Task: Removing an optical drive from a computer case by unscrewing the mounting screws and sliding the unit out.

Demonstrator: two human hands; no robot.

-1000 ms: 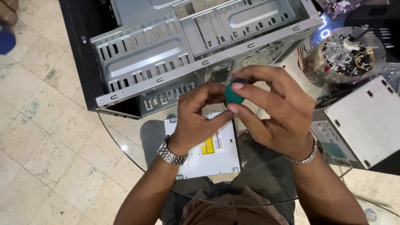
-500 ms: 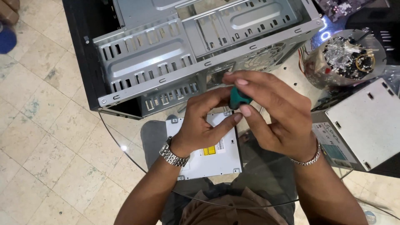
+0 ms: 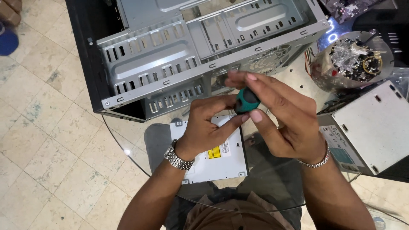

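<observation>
Left hand (image 3: 208, 123): wears a metal watch (image 3: 178, 156) at the wrist; fingers curled, thumb and fingertips closed on the lower side of the green handle, just above the optical drive.
Right hand (image 3: 281, 115): wears a thin bracelet (image 3: 315, 161); thumb and fingers pinched around the green handle from the right and from above, index finger stretched over its top.
Green handle (image 3: 246, 100): small, rounded, green with black patches, seemingly the grip of a screwdriver; clamped between both hands, in front of the case's open lower edge; shaft and tip hidden behind the fingers.
Computer case (image 3: 191, 55): grey metal frame with slotted drive bays, black outer panel on the left, lying on the glass table, open side up.
Optical drive (image 3: 213, 157): flat, silver-white with a yellow label, lying on the glass under the left hand.
Glass table (image 3: 132, 149): round, clear; tiled floor visible through it.
Power supply (image 3: 375, 127): grey box at the right, well apart from the hands.
Bag of small parts (image 3: 351, 59): clear, far right, beside the case.
</observation>
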